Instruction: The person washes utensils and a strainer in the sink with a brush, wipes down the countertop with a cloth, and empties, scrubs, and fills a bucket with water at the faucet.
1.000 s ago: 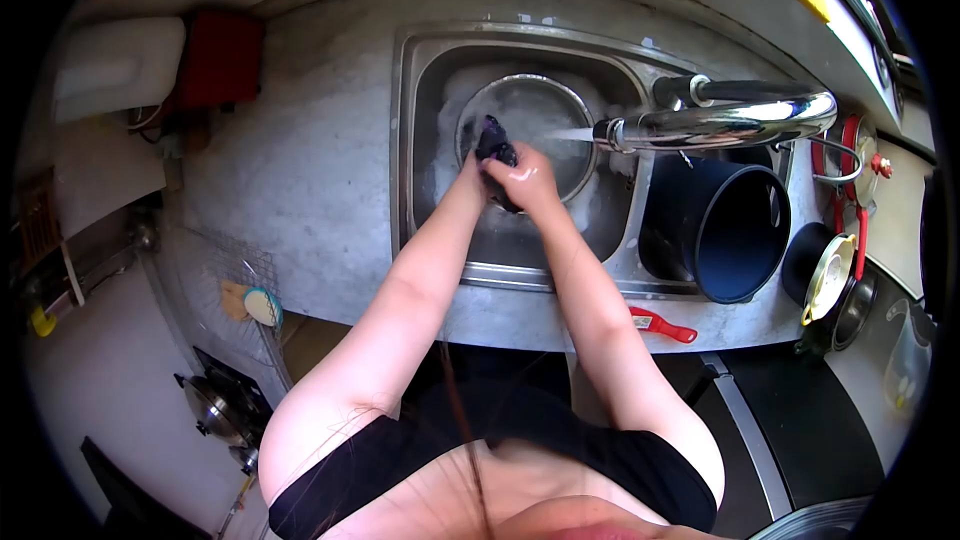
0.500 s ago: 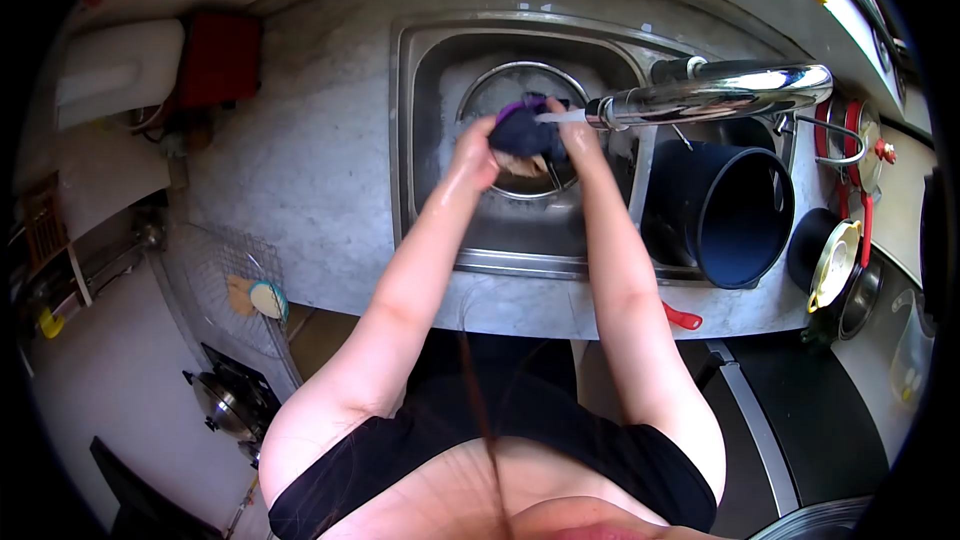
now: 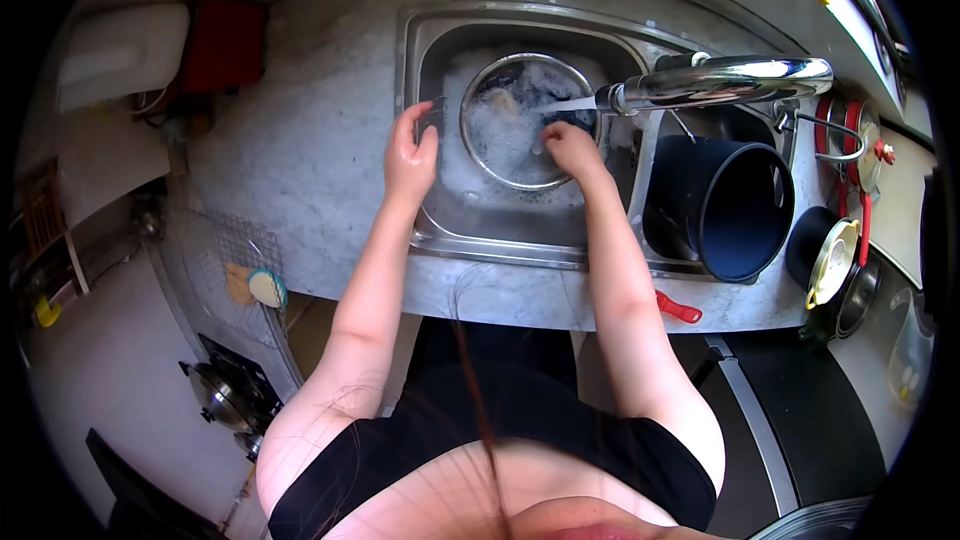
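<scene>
Counter (image 3: pixel 320 110): grey, marbled, running along the wall and around the sink.

Sink (image 3: pixel 500 220): stainless steel, set into the counter, wet, with suds around the bowl inside it.

Pot (image 3: pixel 685 200): one, deep, dark blue, standing to the right of the sink's main basin, its wide mouth turned toward the right of the view.

Faucet (image 3: pixel 730 85): one, chromed, arching in from the right; a white stream leaves its nozzle and falls into the bowl.

Bowl (image 3: pixel 531 187): one, round, steel-rimmed, seated in the sink basin, holding foamy water.

Left hand (image 3: pixel 408 155): raised by the sink's left edge, apart from the bowl; fingers loosely spread, thumb parted from them, nothing held.

Right hand (image 3: pixel 574 148): above the bowl's right side, just beside the falling stream; fingers curled inward and pointing down toward the water (whether they grip anything cannot be told).

Dark cloth (image 3: pixel 575 120): one, wet, in the bowl's right part next to the right hand; mostly hidden by water and foam, so its outline is unclear.

Red handle (image 3: pixel 678 307): one, on the counter's front edge beside the right forearm, partly covered by it.

Pale patch (image 3: pixel 503 100): in the bowl's upper left, amid foam; nature unclear.
</scene>
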Motion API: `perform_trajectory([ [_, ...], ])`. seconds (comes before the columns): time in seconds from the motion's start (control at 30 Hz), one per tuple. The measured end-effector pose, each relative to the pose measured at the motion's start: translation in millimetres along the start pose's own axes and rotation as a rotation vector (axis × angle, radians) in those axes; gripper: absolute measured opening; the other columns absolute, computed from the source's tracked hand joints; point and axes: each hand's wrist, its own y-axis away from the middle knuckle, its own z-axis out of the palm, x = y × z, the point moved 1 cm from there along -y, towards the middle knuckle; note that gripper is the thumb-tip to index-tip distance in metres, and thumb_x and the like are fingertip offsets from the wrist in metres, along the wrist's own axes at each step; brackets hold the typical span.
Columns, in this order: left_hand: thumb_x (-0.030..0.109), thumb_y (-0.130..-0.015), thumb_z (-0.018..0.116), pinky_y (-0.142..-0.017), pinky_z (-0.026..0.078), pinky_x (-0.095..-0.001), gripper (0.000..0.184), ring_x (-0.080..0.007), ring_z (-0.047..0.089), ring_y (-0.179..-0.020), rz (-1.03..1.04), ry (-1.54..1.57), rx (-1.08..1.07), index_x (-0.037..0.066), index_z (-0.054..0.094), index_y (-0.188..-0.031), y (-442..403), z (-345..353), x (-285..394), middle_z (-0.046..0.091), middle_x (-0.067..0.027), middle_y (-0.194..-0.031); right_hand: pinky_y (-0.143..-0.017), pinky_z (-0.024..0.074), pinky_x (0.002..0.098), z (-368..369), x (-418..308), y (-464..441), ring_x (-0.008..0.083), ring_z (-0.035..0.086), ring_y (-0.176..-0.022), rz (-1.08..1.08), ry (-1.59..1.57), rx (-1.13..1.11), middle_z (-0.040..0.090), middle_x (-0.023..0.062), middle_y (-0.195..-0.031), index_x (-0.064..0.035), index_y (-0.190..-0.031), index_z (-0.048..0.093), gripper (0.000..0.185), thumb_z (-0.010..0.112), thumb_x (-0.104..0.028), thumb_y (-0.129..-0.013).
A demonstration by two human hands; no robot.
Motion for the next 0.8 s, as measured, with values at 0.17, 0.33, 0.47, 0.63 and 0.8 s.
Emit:
perform_trajectory([
  [0.17,0.021,-0.08,0.061,-0.104,0.028,-0.0577,0.049,-0.0434,0.033,-0.13,0.402,-0.891,0.079,0.009,0.052,-0.127,29.3,-37.5,-6.1,0.042,-0.0169,-0.139,-0.096,0.0443,0.0418,42.5,-2.1,-9.1,0.0442,0.054,-0.112,0.305,-0.049,0.136,0.053,0.0327,-0.124,0.0108,-0.127,0.036,0.08,0.073,-0.035,-0.073],
  [0.33,0.028,-0.08,0.062,-0.108,0.02,-0.0594,0.074,-0.0455,0.022,-0.137,0.17,-0.948,0.025,0.009,0.032,-0.144,42.2,-34.0,-36.6,0.025,-0.0215,-0.15,-0.085,0.0496,0.04,95.0,9.1,-43.7,0.0379,0.061,-0.097,0.303,-0.267,0.34,0.06,0.0306,-0.106,0.011,-0.119,0.041,0.07,0.077,-0.018,-0.067],
  [0.47,0.03,-0.08,0.061,-0.11,0.018,-0.0593,0.077,-0.0447,0.019,-0.139,0.14,-0.944,0.013,0.008,0.027,-0.146,43.2,-32.9,-39.0,0.021,-0.0217,-0.152,-0.05,0.0468,0.0243,49.7,-16.5,-13.9,0.0129,0.06,-0.061,0.388,-0.863,-0.092,0.065,0.0118,-0.081,0.0053,-0.112,0.052,0.04,0.068,-0.011,-0.08],
  [0.63,0.021,-0.081,0.062,-0.109,0.026,-0.054,0.072,-0.0399,0.031,-0.135,0.391,-0.807,0.02,0.006,0.031,-0.144,43.0,-15.1,-13.2,0.033,-0.0225,-0.144,-0.047,0.0361,0.0184,-9.5,-51.7,54.1,0.0037,0.05,-0.055,0.422,-0.998,-0.352,0.063,0.0038,-0.074,-0.0002,-0.108,0.056,0.021,0.051,-0.017,-0.096],
  [0.8,0.021,-0.092,0.057,-0.102,0.039,-0.04,0.05,-0.026,0.051,-0.12,-0.09,0.287,-0.322,0.002,0.041,-0.135,30.5,51.5,29.0,0.053,-0.0159,-0.129,-0.046,0.0314,0.0195,-25.9,-63.6,96.6,0.0059,0.043,-0.049,0.17,-0.979,-0.318,0.054,-0.0003,-0.062,-0.0015,-0.096,0.058,0.026,0.05,-0.026,-0.098],
])
